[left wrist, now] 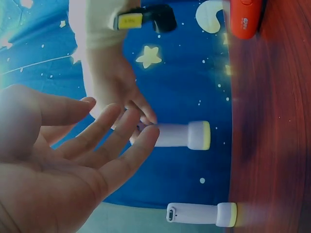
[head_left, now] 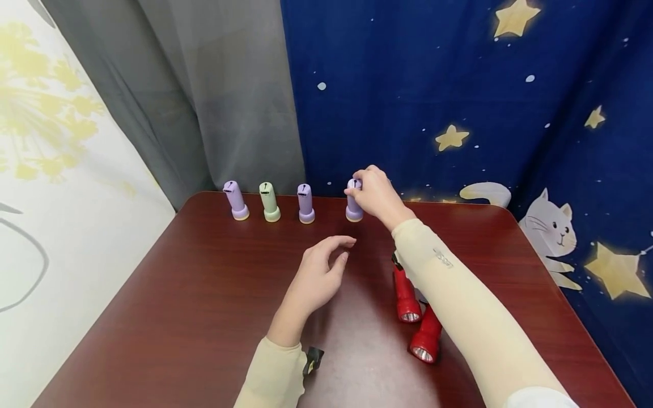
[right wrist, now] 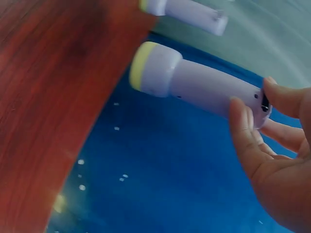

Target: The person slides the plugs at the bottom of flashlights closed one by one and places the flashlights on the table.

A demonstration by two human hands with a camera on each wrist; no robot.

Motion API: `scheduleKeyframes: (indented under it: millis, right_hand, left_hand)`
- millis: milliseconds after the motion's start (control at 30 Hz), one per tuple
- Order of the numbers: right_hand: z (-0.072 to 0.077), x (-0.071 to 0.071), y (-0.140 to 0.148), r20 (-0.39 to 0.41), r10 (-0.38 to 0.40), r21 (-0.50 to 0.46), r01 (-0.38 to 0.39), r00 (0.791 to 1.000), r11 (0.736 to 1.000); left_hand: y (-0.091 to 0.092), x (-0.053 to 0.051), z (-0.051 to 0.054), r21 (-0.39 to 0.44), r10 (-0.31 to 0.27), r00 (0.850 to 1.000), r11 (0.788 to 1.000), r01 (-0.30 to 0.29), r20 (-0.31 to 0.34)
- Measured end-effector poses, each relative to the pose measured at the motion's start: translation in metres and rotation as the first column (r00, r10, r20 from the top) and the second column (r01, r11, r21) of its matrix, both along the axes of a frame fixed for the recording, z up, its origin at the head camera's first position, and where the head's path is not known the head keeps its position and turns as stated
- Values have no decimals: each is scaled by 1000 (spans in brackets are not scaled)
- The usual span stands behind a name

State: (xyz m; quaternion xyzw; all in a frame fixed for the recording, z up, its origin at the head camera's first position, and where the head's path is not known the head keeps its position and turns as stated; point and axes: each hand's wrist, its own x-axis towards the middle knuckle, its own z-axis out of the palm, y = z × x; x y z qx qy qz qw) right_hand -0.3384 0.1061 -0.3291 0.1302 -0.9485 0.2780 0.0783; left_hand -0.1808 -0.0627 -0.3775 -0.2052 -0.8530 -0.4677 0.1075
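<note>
Holding a purple torch [head_left: 353, 207] by its top end, the right grip [head_left: 377, 192] works just above the center of the head view, near the tabletop's back edge. Thumb and fingers pinch the narrow end beside the dark opening; the wide, yellow-rimmed base points down. Whether that base touches the tabletop cannot be told.

The torch looks like hard, smooth plastic, so it is probably light, stiff and a little slippery, with the base likely the heavier end. Held this high, it could swing or tip; the straight barrel just above the flare would likely give a steadier hold, and the pale rim is best left free.

The left grip [head_left: 321, 272] is released, fingers loosely extended and holding nothing, below and left of the torch.

Left of it along the back edge stand a second purple torch [head_left: 306, 205], a green torch [head_left: 270, 203] and, farthest left, a third purple torch [head_left: 236, 201]. Two red torches [head_left: 407, 297] lie at right of center, partly hidden by the right sleeve [head_left: 459, 294]. The tabletop [head_left: 204, 300] is dark reddish brown; behind it hang a gray curtain [head_left: 245, 102] and a starry blue one.
</note>
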Motion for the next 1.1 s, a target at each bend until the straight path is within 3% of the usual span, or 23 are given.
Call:
scheduleKeyframes:
  millis: [200, 367, 900, 1100]
  right_hand:
    - [-20, -27, -7, 47, 3, 29, -4, 999, 1000]
    - [-34, -37, -7, 72, -22, 87, 15, 997, 996]
    - [-39, -41, -11, 143, -37, 130, 18, 989, 991]
    - [-36, -32, -2, 141, -25, 139, 5, 990, 990]
  left_hand:
    - [2, -1, -3, -11, -25, 1000, 1000, 25, -5]
    - [4, 0, -4, -9, -33, 999, 999, 33, -10]
    - [3, 0, -3, -19, -29, 1000, 999, 29, -4]
    - [2, -2, -3, -17, -38, 999, 999, 37, -14]
